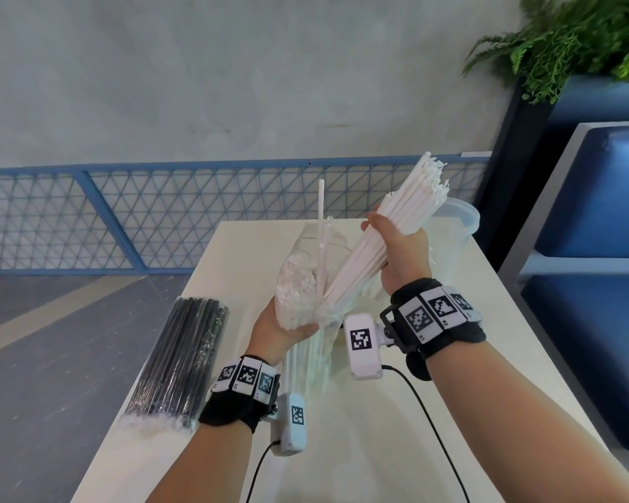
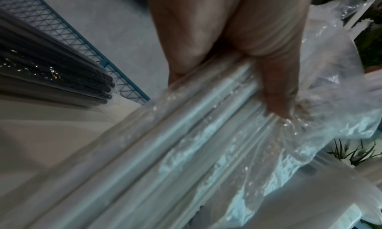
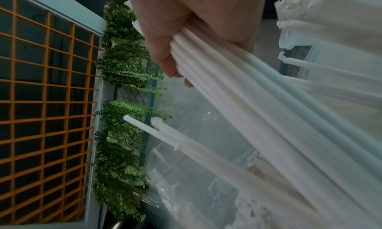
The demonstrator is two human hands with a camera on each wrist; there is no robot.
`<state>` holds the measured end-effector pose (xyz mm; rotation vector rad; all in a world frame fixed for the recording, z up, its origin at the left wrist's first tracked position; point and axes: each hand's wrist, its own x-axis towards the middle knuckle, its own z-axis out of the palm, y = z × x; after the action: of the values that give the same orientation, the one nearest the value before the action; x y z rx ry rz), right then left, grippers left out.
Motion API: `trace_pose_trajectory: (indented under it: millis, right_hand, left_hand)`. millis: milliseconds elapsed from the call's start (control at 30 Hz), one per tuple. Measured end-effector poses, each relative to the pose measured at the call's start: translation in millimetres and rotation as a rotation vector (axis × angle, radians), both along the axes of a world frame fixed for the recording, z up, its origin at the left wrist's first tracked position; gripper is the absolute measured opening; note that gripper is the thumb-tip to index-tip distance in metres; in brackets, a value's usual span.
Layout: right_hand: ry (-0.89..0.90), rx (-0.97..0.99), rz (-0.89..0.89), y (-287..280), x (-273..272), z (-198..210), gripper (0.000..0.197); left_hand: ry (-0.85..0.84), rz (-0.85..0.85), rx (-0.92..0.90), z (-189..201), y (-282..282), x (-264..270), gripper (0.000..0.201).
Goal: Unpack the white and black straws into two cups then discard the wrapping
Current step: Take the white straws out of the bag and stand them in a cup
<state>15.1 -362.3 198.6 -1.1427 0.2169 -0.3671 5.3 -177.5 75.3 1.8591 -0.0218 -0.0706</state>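
My right hand [image 1: 396, 245] grips a thick bundle of white straws [image 1: 396, 212], tilted up to the right, its lower end still in the clear plastic wrapping [image 1: 298, 281]. My left hand [image 1: 287, 330] holds that wrapping from below, fingers curled round it [image 2: 268, 69]. One white straw [image 1: 321, 212] stands upright out of the bag. In the right wrist view the fingers [image 3: 165, 56] wrap the straw bundle [image 3: 258, 102]. A wrapped pack of black straws [image 1: 186, 361] lies on the table's left edge, also seen as the black pack [image 2: 51, 72]. A clear cup [image 1: 458, 219] stands behind the right hand.
The cream table [image 1: 396, 430] runs forward from me. A blue mesh railing [image 1: 124, 212] lies beyond it, over a grey floor. Blue seating [image 1: 596, 212] and a green plant [image 1: 578, 38] are to the right. Camera cables [image 1: 433, 430] trail from both wrists.
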Motion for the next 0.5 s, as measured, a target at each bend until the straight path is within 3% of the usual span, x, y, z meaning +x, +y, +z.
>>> trace_pose_trajectory:
  millis: [267, 367, 500]
  right_hand:
    - [0.050, 0.019, -0.108, -7, 2, 1, 0.008]
    - [0.082, 0.044, -0.172, -14, 9, 4, 0.013]
    - [0.059, 0.097, -0.119, -14, 2, 2, 0.006]
  left_hand:
    - [0.012, 0.058, -0.074, -5, 2, 1, 0.076]
    - [0.013, 0.073, -0.070, -4, 3, 1, 0.066]
    - [0.011, 0.077, -0.070, -2, 0, 0, 0.062]
